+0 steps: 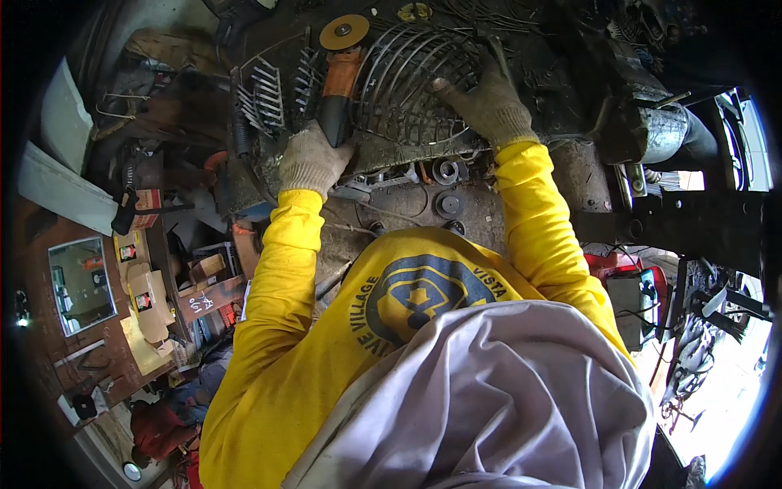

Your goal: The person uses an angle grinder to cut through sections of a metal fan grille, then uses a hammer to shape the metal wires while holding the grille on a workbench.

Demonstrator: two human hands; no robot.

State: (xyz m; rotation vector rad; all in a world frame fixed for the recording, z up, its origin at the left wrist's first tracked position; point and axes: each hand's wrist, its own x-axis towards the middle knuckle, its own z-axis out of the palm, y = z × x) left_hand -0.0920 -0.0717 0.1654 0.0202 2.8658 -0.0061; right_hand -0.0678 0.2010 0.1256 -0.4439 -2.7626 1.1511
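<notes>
My left hand, in a knitted work glove, is closed around the dark body of an angle grinder. The grinder's orange head points away from me and carries a round tan disc. To its right lies a rounded grille of curved metal bars on the dark workbench. My right hand, also gloved, rests at the right side of this grille. Its thumb is spread toward the bars and its fingers stretch away from me; the fingertips are hard to make out.
Short toothed metal bars stand left of the grinder. Round metal parts lie below the bench's near edge. A thick metal cylinder juts out at the right. Cardboard boxes and a mirror are at the left.
</notes>
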